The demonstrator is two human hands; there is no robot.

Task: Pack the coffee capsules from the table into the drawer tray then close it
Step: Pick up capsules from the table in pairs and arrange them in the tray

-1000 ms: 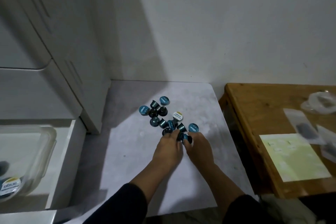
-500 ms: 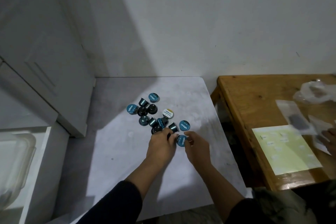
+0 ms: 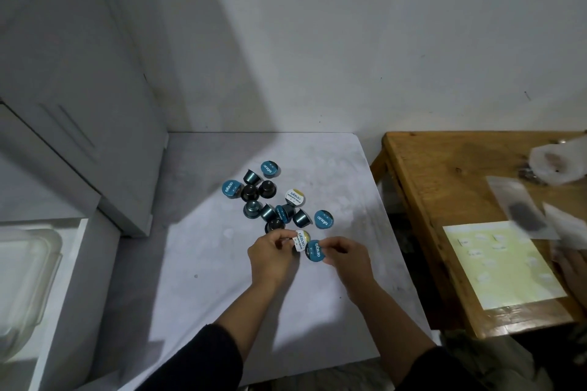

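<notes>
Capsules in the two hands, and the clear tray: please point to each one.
White capsule (image 3: 300,240), head view, on its foil lid.
Blue capsule (image 3: 315,251), head view, on its lid.
Tray (image 3: 47,251), head view, on its rim.

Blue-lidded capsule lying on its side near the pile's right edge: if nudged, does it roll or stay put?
Likely rolls. The capsule on its side shows a tapered round body, so it would probably curve in an arc rather than run straight. It looks small and light, so a slight push may move it. Neighbouring capsules to its left could stop it.
</notes>
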